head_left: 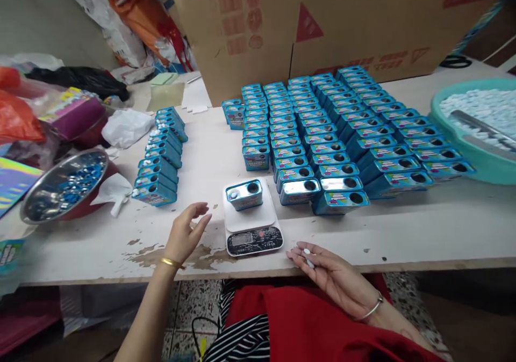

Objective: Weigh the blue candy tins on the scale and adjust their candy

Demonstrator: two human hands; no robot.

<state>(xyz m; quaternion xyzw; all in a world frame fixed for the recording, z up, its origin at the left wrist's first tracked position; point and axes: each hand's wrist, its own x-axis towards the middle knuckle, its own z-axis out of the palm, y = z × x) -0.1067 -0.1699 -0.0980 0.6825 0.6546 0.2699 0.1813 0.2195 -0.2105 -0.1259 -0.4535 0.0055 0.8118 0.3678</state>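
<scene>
A blue candy tin (244,195) with a dark round hole in its top stands on the white digital kitchen scale (250,217). Just left of the scale, my left hand (188,231) hovers with thumb and fingers apart, holding nothing. My right hand (328,270) is turned palm up at the table's front edge, right of the scale. A few small white tablet candies (309,263) lie between its curled fingers. The scale's display is too faint to read.
Rows of blue tins (290,150) stand behind and right of the scale; a shorter row (159,176) stands left. A turquoise basin (453,142) of white candies and a scoop sits at right. A metal bowl (40,193) holds blue pieces. A cardboard box (266,29) stands behind.
</scene>
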